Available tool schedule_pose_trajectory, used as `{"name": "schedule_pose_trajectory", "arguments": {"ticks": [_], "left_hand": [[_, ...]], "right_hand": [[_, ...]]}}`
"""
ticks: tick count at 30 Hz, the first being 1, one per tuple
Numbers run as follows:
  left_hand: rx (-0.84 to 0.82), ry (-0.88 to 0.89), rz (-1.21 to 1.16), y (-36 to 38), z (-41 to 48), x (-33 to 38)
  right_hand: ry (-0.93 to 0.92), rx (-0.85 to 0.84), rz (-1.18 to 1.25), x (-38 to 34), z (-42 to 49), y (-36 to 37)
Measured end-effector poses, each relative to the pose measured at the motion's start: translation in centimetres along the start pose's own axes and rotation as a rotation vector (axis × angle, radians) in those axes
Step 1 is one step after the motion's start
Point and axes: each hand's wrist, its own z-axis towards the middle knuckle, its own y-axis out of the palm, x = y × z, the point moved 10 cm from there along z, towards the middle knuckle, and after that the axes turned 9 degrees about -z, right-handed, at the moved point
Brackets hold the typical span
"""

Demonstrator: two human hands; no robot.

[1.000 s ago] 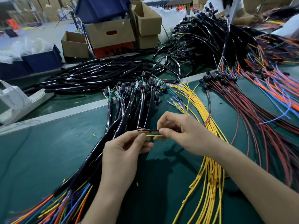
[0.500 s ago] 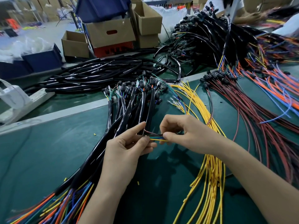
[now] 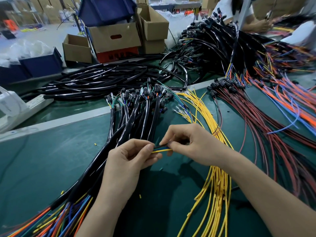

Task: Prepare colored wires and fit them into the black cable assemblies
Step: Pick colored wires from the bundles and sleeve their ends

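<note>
Head view: pinching colored wires (image 3: pixel 161 148) between left hand (image 3: pixel 130 161) and right hand (image 3: pixel 191 146), fingers curled; align ends, untwist, then feed into black cable assemblies (image 3: pixel 136 117)

A single wide-angle camera on the person's head looks forward and down over the green worktop (image 3: pixel 51 159) from above its near edge. The left hand (image 3: pixel 126 161) and right hand (image 3: pixel 191 146), pinching a short bundle of wires (image 3: pixel 161 148), lie mid-frame, close beneath the lens. The worktop's far side and the cardboard boxes (image 3: pixel 114 38) beyond it sit near the top, small and bowed.
</note>
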Motion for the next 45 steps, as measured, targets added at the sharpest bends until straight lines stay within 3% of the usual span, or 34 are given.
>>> {"name": "schedule_pose_trajectory", "arguments": {"ticks": [6, 10, 15, 18, 21, 23, 25, 28, 33, 37, 41, 45], "left_hand": [[-0.113, -0.088, 0.164, 0.7, -0.1, -1.3], [-0.236, 0.005, 0.473, 1.8, -0.5, -0.9], [-0.211, 0.126, 0.745, 2.3, -0.7, -0.3], [-0.212, 0.113, 0.757, 2.2, -0.7, -0.6], [-0.194, 0.095, 0.709, 1.9, -0.5, -0.8], [-0.158, 0.089, 0.645, 1.6, -0.3, -0.9], [-0.126, 0.078, 0.577, 1.3, -0.2, -1.1], [-0.117, 0.063, 0.525, 1.2, -0.1, -1.4], [-0.101, 0.071, 0.515, 1.1, 0.0, -1.4], [-0.095, 0.070, 0.518, 0.8, 0.1, -1.5], [-0.096, 0.067, 0.526, 0.7, 0.1, -1.7], [-0.100, 0.083, 0.546, 0.6, 0.2, -1.6]], "right_hand": [[0.005, -0.141, 0.027, 0.6, -0.1, 0.7], [0.006, -0.176, -0.038, 0.8, 0.3, 0.6], [0.034, -0.193, -0.092, 0.5, 0.3, 0.7], [0.061, -0.156, -0.186, 1.3, 0.0, -1.5], [0.193, 0.142, -0.339, 5.5, -0.1, -10.1], [0.396, 0.392, -0.533, 10.4, -1.9, -17.7], [0.715, 0.497, -0.652, 16.6, -5.6, -23.4], [0.971, 0.401, -0.796, 22.1, -10.0, -26.0], [1.032, 0.523, -0.698, 23.7, -10.8, -27.2], [1.156, 0.495, -0.753, 25.0, -10.9, -27.6], [1.178, 0.532, -0.794, 25.4, -10.8, -28.3], [1.191, 0.442, -0.823, 25.7, -10.1, -28.7]]}}
